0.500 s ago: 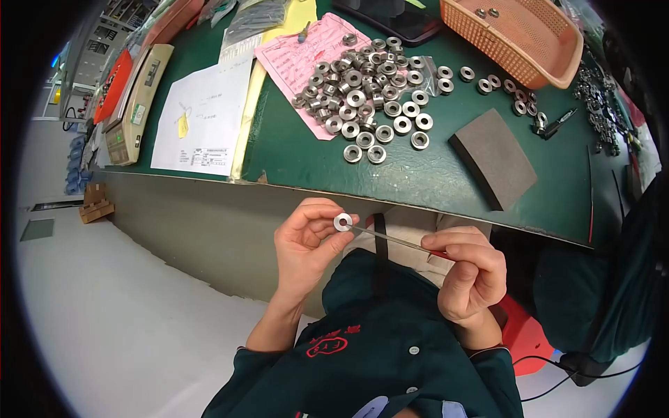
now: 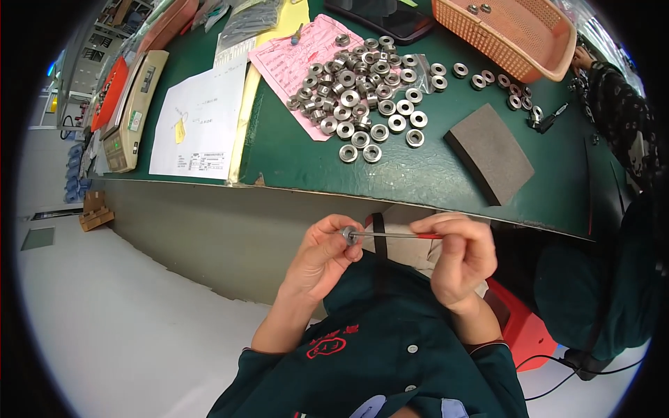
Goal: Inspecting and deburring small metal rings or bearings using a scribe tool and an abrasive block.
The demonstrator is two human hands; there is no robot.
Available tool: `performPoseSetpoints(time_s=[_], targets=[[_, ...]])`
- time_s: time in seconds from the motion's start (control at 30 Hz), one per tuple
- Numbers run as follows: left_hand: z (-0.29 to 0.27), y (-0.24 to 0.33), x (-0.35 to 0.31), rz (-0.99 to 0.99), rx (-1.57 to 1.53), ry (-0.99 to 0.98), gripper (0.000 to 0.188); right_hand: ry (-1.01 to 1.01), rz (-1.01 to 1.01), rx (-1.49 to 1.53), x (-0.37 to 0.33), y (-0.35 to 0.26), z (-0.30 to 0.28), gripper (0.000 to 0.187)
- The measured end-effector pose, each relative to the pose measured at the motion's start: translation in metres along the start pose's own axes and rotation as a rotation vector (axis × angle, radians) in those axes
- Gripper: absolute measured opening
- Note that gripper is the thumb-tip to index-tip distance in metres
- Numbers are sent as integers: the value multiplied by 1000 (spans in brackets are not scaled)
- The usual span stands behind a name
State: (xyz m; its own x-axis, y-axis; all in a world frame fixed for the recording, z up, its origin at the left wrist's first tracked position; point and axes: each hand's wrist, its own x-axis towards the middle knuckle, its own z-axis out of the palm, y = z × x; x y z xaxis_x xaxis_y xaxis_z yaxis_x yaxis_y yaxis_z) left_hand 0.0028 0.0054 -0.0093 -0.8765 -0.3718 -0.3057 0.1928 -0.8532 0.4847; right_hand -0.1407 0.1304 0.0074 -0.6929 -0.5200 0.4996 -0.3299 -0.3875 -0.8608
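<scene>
Below the table's front edge, my left hand (image 2: pixel 313 261) pinches a small steel ring (image 2: pixel 349 235) with a hole through its middle. A slim metal tool (image 2: pixel 394 235) with a red handle is gripped in my right hand (image 2: pixel 461 256). Its thin shaft points left, and the tip meets the ring at the hole; how deep it goes cannot be made out. Above my hands on the green table, a heap of similar steel rings (image 2: pixel 346 97) lies partly on a pink sheet (image 2: pixel 279 66), with several more rings spread to the right.
A dark grey block (image 2: pixel 490 153) lies near the table's front edge (image 2: pixel 334 192). Behind are an orange basket (image 2: pixel 519 42) and a black phone-like device (image 2: pixel 380 17). White paper (image 2: pixel 198 125) and a scale (image 2: pixel 132 118) stand left. Another person's patterned sleeve (image 2: pixel 624 115) reaches in at right.
My left hand has turned, tilting the ring toward the tool. The tool now lies nearly level, and my right hand has shifted slightly up and left. Another person's arm has come in at right.
</scene>
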Motion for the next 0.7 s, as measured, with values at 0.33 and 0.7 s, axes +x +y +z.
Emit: performPoseSetpoints(time_s=[0.33, 0.7], targets=[[22, 3, 10, -22, 62, 40, 24, 127, -4, 74, -3, 7, 8, 5], [23, 3, 14, -76, 36, 17, 26, 56, -72, 29, 0, 12, 8, 7]])
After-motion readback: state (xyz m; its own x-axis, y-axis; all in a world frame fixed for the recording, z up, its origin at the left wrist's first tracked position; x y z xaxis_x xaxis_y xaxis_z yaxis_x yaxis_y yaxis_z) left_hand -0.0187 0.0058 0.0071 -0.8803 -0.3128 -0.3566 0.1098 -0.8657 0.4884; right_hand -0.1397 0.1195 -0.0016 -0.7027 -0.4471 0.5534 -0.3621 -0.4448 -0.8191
